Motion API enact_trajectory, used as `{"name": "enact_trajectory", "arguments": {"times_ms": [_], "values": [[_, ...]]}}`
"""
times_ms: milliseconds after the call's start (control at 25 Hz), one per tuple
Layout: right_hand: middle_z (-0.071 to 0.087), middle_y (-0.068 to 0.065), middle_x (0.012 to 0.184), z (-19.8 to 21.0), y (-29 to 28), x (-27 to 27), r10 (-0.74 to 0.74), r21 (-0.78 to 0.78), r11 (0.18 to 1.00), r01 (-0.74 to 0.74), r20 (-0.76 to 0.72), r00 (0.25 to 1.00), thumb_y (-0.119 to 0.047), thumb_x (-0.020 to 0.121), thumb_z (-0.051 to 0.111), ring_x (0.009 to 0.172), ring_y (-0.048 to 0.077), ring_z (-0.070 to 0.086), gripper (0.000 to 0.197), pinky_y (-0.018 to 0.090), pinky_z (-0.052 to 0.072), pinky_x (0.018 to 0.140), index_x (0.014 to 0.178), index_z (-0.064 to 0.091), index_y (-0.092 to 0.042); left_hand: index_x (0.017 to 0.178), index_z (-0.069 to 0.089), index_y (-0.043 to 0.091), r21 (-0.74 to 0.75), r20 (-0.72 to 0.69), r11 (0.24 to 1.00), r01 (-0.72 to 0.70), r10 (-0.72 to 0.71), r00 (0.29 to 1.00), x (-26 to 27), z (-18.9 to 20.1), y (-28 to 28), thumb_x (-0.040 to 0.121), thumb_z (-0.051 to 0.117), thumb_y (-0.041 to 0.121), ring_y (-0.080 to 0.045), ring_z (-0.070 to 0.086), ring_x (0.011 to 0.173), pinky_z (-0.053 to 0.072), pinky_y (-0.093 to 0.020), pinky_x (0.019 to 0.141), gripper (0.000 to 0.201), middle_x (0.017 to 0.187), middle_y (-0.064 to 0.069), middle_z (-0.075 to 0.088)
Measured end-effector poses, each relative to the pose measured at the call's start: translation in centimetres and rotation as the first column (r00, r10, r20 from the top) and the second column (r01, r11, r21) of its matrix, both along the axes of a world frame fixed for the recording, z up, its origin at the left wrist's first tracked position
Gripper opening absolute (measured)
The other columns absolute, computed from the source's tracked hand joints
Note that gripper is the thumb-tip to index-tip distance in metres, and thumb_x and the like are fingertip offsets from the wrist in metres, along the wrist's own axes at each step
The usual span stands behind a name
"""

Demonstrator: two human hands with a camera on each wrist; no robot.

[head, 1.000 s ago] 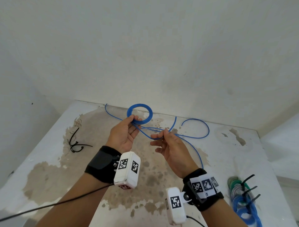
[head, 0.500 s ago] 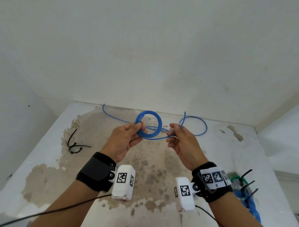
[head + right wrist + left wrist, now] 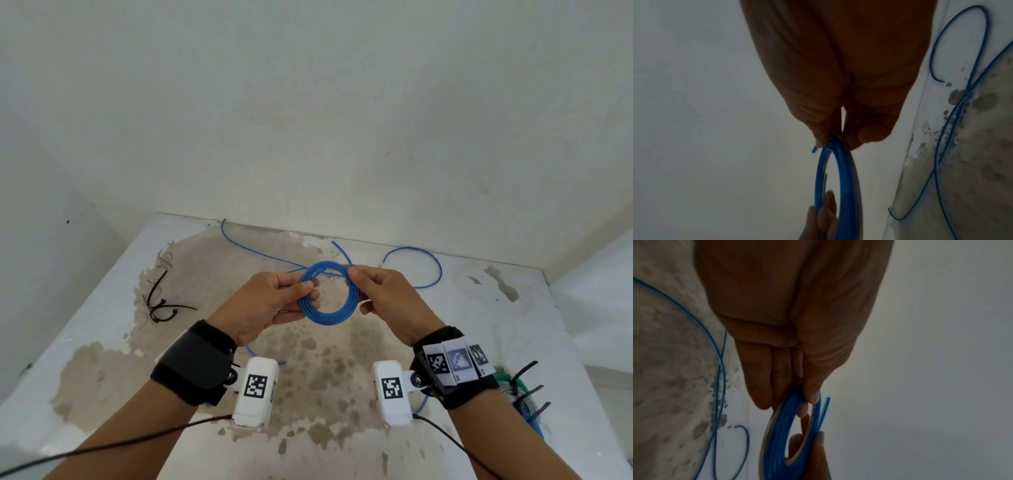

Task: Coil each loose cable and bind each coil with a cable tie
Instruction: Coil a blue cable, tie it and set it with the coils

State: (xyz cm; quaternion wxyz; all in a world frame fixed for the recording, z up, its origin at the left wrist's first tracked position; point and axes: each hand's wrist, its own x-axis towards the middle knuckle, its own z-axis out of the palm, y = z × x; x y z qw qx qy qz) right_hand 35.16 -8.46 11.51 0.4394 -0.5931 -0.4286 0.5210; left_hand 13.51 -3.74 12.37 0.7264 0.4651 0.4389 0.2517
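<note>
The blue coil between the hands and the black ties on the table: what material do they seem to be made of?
Blue coil: likely a plastic-sheathed wire; smooth, slightly glossy, thin, and holds round loops. What lies inside cannot be seen.
Black ties: probably nylon; thin, stiff, springy strips with small heads, dull finish.
Table: a white coat worn off to a brownish base.

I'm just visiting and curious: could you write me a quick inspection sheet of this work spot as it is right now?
Surface: white table, its coating worn to brown patches in the middle.
Job's things: blue coil held above the table; loose blue cable lying behind it; black ties at the left.
Clutter: bundled coils with black ties at the right edge.
Grippers: left hand pinches the coil's left side, right hand its right.
Cables: black leads run from both wrist cameras.
Surroundings: plain white walls.
</note>
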Motion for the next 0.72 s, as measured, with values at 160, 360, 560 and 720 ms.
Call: {"name": "enact_trajectory", "arguments": {"times_ms": [160,360,560,720], "values": [[0.067,-0.011,0.079,0.0,-0.4,0.6,0.162,-0.069,0.985,-0.157,0.066,0.985,-0.026,0.102,0.059,0.073,0.006,0.060,0.021,0.021,0.044,0.062,0.110,0.077,-0.019,0.114,0.073,0.012,-0.047,-0.044,0.992,0.113,-0.115,0.992,-0.7,0.0,0.3,0.090,0.067,0.025,-0.015,0.074,0.094,0.058,-0.028,0.091,0.028,0.100,-0.007,0.076],[0.068,-0.010,0.079,0.0,-0.8,0.5,0.160,-0.064,0.985,-0.158,0.037,0.986,-0.026,0.100,0.062,0.076,0.004,0.061,0.019,0.020,0.045,0.065,0.108,0.078,-0.020,0.106,0.072,0.012,-0.061,-0.066,0.987,0.150,-0.154,0.986,-0.7,-0.3,0.3,0.085,0.069,0.027,-0.019,0.073,0.098,0.056,-0.030,0.095,0.026,0.103,-0.010,0.076],[0.073,-0.004,0.092,0.1,-0.4,0.3,-0.017,-0.067,0.998,0.007,-0.143,0.990,-0.030,0.103,0.055,0.085,0.011,0.066,0.027,0.024,0.050,0.070,0.112,0.075,-0.014,0.106,0.069,0.014,-0.123,0.050,0.992,-0.003,0.009,0.999,-0.2,-0.9,0.6,0.097,0.060,0.022,-0.012,0.074,0.091,0.059,-0.024,0.083,0.016,0.098,-0.002,0.076],[0.071,0.002,0.083,0.6,-0.4,-0.8,-0.146,-0.061,0.989,0.134,-0.531,0.835,-0.025,0.110,0.037,0.086,0.019,0.073,0.029,0.027,0.058,0.075,0.099,0.060,-0.011,0.096,0.068,0.015,-0.199,0.136,0.941,-0.273,0.303,0.943,0.0,-1.0,1.7,0.102,0.052,0.021,-0.005,0.073,0.078,0.058,-0.020,0.073,0.018,0.082,0.003,0.076]]}}
